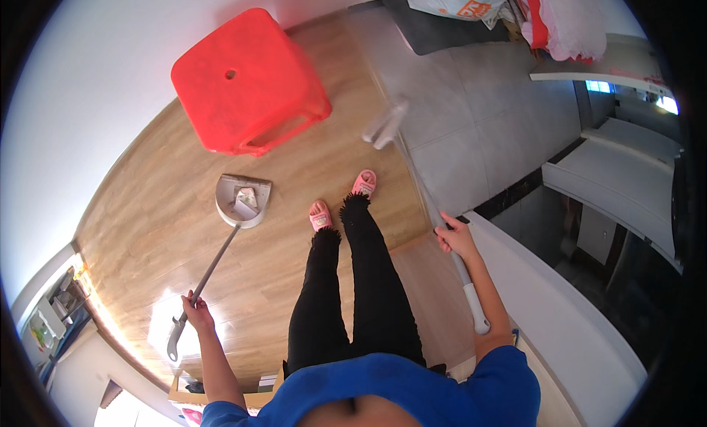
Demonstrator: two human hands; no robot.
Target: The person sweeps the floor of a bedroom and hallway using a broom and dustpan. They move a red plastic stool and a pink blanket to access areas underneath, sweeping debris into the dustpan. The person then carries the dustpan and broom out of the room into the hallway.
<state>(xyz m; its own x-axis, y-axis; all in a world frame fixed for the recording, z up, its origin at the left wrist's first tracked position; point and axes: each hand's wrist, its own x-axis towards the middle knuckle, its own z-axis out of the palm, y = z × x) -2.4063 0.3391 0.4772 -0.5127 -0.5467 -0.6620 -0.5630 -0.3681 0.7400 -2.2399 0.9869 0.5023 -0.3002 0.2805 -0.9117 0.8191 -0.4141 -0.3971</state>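
Wood floor (309, 154) bears a red stool (250, 81). Left hand (197, 311) grips the dustpan (242, 200) handle; right hand (455, 235) is closed round the broom (420, 184) pole.

One red plastic stool (250, 81) stands on the wood floor. Near it — one white dustpan (242, 199) on a long handle, and one broom (412, 169). Two pink slippers (342, 200) sit just beside the dustpan. Two hands — left hand (196, 309), right hand (455, 237) — one per handle.
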